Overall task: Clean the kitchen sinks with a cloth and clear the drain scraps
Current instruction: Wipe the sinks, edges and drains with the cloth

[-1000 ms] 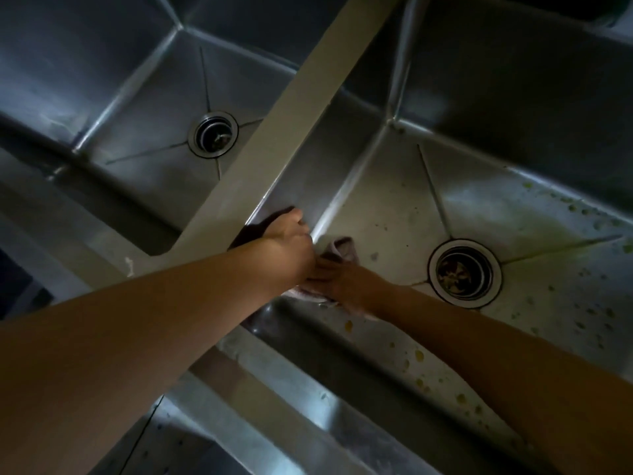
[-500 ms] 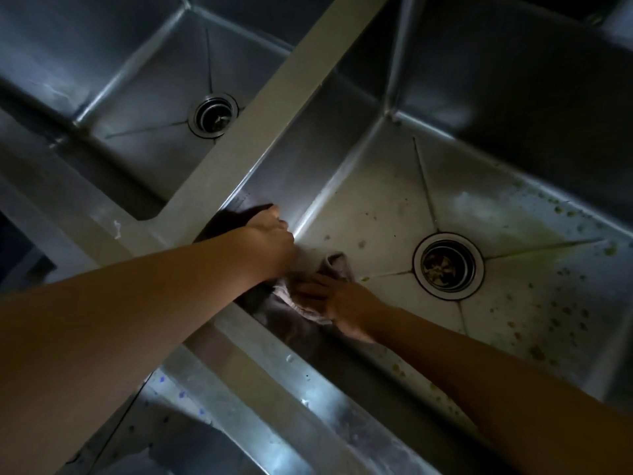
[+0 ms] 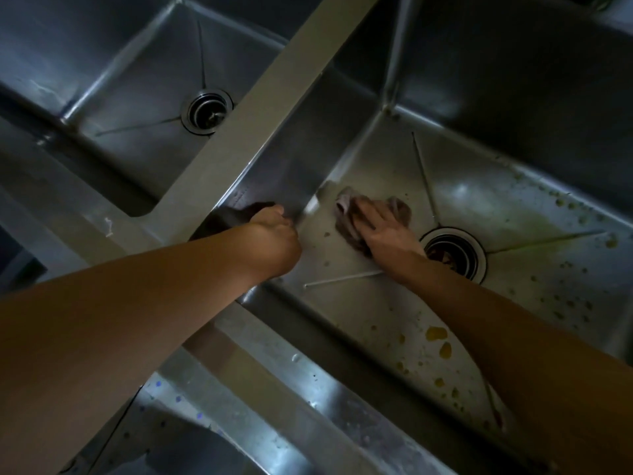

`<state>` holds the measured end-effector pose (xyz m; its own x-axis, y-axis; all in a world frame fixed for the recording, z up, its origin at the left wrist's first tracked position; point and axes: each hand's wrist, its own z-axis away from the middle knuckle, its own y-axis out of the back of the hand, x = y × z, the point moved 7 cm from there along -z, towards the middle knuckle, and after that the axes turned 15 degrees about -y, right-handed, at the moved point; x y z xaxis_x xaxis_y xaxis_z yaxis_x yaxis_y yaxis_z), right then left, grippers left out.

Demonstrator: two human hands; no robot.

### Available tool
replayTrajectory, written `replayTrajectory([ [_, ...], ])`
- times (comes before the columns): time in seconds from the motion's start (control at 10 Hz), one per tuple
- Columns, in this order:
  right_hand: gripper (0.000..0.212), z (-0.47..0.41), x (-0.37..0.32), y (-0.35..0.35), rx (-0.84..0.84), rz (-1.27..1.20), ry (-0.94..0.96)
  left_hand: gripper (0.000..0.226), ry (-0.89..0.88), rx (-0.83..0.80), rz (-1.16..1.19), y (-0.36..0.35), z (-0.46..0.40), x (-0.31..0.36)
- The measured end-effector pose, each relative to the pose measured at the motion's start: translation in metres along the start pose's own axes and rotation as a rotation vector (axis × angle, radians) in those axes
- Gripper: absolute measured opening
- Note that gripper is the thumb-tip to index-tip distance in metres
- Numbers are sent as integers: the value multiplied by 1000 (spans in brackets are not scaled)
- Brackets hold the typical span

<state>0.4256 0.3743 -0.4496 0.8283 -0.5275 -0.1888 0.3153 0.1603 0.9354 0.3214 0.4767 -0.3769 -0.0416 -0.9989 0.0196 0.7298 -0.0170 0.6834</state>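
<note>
Two stainless steel basins sit side by side under dim light, split by a pale divider (image 3: 274,108). The right sink (image 3: 513,193) carries yellow-green food specks (image 3: 436,334) across its floor and near wall, while the left sink (image 3: 137,97) looks far cleaner around its drain (image 3: 207,113). A person reaches in with both bare arms. The right hand (image 3: 380,231) lies with fingers spread flat on a crumpled greyish cloth (image 3: 349,217), pressing it to the right sink's floor just beside the right drain (image 3: 454,253) (dark scraps sit in its basket, too murky to identify). The left hand (image 3: 274,234) is curled in a fist at the divider's near end, gripping a dark cloth (image 3: 233,217) draped over that edge.
</note>
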Motion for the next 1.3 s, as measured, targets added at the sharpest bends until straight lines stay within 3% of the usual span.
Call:
replayTrajectory([
  [0.1,51,23,-19,-1,121,-28,146,42,-150,2,-149,6,-2,16],
  [0.2,57,79,-42,-33,-44,-26,417,26,-228,-81,-382,7,-4,29],
  [0.3,56,109,-45,-23,-9,-38,597,21,-227,-33,-368,16,-7,33],
  [0.4,32,103,-31,-13,129,25,595,24,-229,-39,-341,26,-16,32],
  [0.6,41,31,35,11,289,15,181,30,-208,1,-352,45,-42,27],
  [0.7,50,4,64,24,214,18,-140,30,-150,4,-236,47,-51,25],
  [0.8,46,-4,67,26,231,-70,-299,28,-159,-37,-275,54,-55,28],
  [0.9,40,17,23,19,323,-136,-18,31,-152,-42,-289,65,-57,25],
  [1.0,42,25,11,11,292,-85,109,33,-143,-36,-325,74,-59,22],
  [1.1,45,-5,44,22,310,-35,39,34,-71,22,-257,78,-65,11],
  [1.2,53,-33,72,33,142,19,-223,32,-51,-20,-275,80,-69,7],
  [1.3,49,-29,61,34,179,-49,-352,33,-48,-4,-304,88,-73,8],
])
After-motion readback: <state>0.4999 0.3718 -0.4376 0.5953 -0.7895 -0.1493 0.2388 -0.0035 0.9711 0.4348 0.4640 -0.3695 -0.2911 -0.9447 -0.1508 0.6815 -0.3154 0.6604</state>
